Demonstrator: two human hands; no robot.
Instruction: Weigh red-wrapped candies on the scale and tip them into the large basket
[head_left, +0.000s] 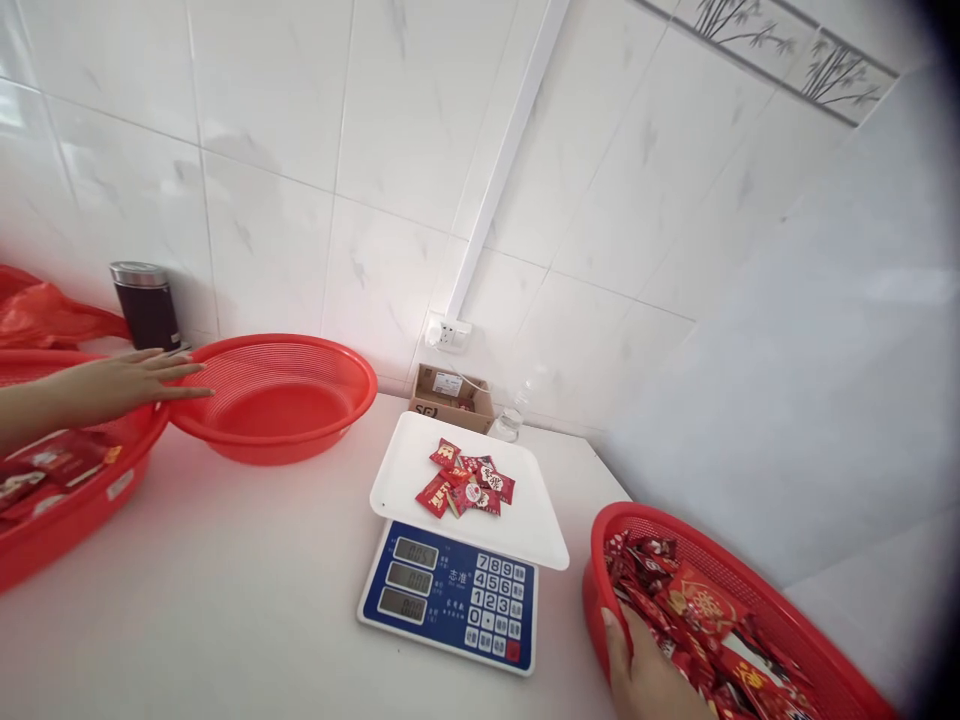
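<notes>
"Four o'clock?"
"A basket point(595, 590) of smooth red plastic, its packets point(701, 602) in glossy wrap."
"Twelve?"
"Shiny wall tiles point(270, 90)."
"And six?"
"A smooth plastic pan point(517, 535); mid-dial, a matt cardboard box point(450, 414)."

Room over tabletop point(240, 590) btwn L basket point(75, 520) & scale point(450, 635) — rear basket point(289, 450) blocks behind — tight gap, pan point(536, 515) to R basket point(598, 580).
</notes>
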